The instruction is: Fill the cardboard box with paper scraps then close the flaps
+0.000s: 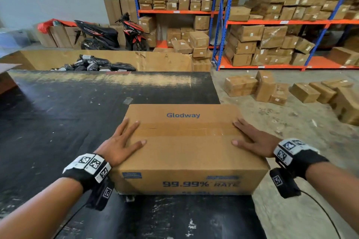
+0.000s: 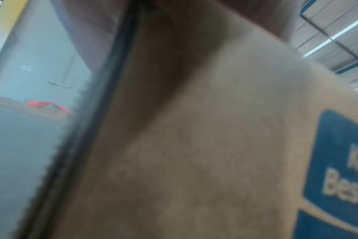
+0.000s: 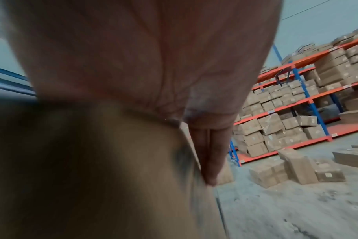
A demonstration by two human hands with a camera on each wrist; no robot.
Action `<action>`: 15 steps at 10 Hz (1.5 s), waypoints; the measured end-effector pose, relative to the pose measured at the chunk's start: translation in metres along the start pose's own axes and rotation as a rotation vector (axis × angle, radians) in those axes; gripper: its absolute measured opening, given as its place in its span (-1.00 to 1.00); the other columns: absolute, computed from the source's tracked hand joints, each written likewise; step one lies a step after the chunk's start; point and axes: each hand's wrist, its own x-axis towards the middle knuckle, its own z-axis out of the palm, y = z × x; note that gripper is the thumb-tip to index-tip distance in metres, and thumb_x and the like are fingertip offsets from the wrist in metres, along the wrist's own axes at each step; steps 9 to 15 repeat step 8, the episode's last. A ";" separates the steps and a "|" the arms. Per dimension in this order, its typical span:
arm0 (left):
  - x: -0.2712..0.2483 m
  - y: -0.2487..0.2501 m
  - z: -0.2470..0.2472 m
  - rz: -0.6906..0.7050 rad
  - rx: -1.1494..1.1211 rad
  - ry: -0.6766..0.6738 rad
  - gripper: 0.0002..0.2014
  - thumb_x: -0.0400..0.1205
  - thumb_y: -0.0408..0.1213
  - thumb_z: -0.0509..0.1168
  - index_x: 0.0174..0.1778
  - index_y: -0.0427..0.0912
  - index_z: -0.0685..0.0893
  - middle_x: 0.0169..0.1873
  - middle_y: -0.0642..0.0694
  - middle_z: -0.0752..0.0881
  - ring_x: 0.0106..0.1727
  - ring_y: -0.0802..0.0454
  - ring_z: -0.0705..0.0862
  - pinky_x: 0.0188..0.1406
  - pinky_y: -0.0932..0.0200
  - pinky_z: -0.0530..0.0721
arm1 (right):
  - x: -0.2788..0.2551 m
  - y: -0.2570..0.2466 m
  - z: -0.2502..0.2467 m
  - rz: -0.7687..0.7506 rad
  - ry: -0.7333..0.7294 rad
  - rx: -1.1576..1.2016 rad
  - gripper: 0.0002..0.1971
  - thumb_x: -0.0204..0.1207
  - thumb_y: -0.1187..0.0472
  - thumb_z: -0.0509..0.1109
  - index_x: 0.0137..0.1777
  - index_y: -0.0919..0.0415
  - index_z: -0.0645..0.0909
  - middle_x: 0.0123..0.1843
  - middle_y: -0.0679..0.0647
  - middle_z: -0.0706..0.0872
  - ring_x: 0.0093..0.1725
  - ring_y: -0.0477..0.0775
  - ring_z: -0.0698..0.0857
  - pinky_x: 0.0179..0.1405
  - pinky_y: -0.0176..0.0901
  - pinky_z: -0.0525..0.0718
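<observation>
A brown cardboard box (image 1: 186, 153) printed "Glodway" sits at the near right corner of the black table (image 1: 64, 114). Its top flaps lie flat and closed, with a strip of tape along the middle seam. My left hand (image 1: 124, 141) lies flat on the box top's left end, fingers spread and straight. My right hand (image 1: 250, 137) presses flat on the right end, fingers straight. In the left wrist view the blurred box side (image 2: 194, 153) fills the frame. The right wrist view shows my palm (image 3: 133, 56) against the box (image 3: 92, 169). No paper scraps show.
The table's right edge runs just beside the box, with concrete floor (image 1: 291, 161) beyond. Loose cartons (image 1: 258, 87) lie on the floor. Shelving (image 1: 272, 21) stacked with boxes stands behind, a scooter (image 1: 112, 33) is parked at the back, and a big open carton (image 1: 93, 62) holds black parcels.
</observation>
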 end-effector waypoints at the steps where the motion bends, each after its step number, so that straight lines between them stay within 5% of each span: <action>1: -0.012 -0.004 0.002 0.009 -0.022 -0.004 -0.12 0.46 0.62 0.02 0.67 0.56 -0.19 0.75 0.29 -0.25 0.70 -0.11 0.33 0.59 -0.14 0.42 | 0.000 0.001 0.025 -0.038 0.052 0.047 0.07 0.27 -0.70 -0.12 0.74 -0.25 -0.32 0.71 -0.30 -0.45 0.76 -0.08 -0.10 0.73 0.08 0.04; 2: -0.032 -0.015 0.005 0.008 -0.011 0.006 -0.07 0.34 0.70 -0.06 0.64 0.61 -0.22 0.73 0.36 -0.28 0.68 -0.11 0.37 0.52 -0.15 0.48 | -0.012 -0.006 0.038 -0.050 0.059 0.043 -0.09 0.47 -0.51 -0.06 0.72 -0.26 -0.35 0.70 -0.33 -0.47 0.75 -0.09 0.01 0.69 0.04 0.16; 4: -0.063 -0.025 0.004 0.022 -0.008 0.036 -0.09 0.32 0.71 -0.08 0.61 0.67 -0.21 0.69 0.48 -0.29 0.67 -0.04 0.37 0.50 -0.15 0.48 | -0.041 -0.025 0.059 -0.050 0.128 -0.016 -0.15 0.54 -0.50 -0.06 0.70 -0.30 -0.39 0.65 -0.43 -0.52 0.63 -0.05 0.36 0.52 0.09 0.45; 6: -0.060 -0.027 0.004 0.024 -0.009 0.038 -0.09 0.32 0.71 -0.05 0.61 0.67 -0.18 0.70 0.46 -0.26 0.68 -0.04 0.37 0.51 -0.15 0.45 | -0.042 -0.026 0.057 -0.080 0.159 -0.025 -0.17 0.53 -0.52 -0.10 0.70 -0.34 -0.37 0.65 -0.46 -0.50 0.65 -0.07 0.33 0.50 0.08 0.47; 7: -0.062 -0.031 0.002 0.035 -0.119 0.047 -0.17 0.36 0.66 0.01 0.59 0.71 -0.07 0.72 0.42 -0.19 0.73 0.10 0.19 0.62 -0.12 0.33 | -0.046 -0.028 0.054 -0.081 0.179 0.047 -0.24 0.56 -0.50 -0.11 0.68 -0.42 -0.34 0.65 -0.48 -0.48 0.67 -0.11 0.25 0.54 0.11 0.43; 8: -0.073 -0.050 -0.006 0.056 -0.325 0.234 -0.31 0.53 0.52 0.04 0.63 0.62 0.09 0.76 0.28 -0.02 0.69 0.32 0.06 0.67 0.00 0.14 | -0.061 -0.024 0.051 -0.060 0.249 0.229 -0.38 0.63 -0.44 -0.10 0.61 -0.58 -0.32 0.66 -0.49 -0.45 0.59 -0.23 0.17 0.61 0.21 0.32; 15: -0.073 -0.050 -0.006 0.056 -0.325 0.234 -0.31 0.53 0.52 0.04 0.63 0.62 0.09 0.76 0.28 -0.02 0.69 0.32 0.06 0.67 0.00 0.14 | -0.061 -0.024 0.051 -0.060 0.249 0.229 -0.38 0.63 -0.44 -0.10 0.61 -0.58 -0.32 0.66 -0.49 -0.45 0.59 -0.23 0.17 0.61 0.21 0.32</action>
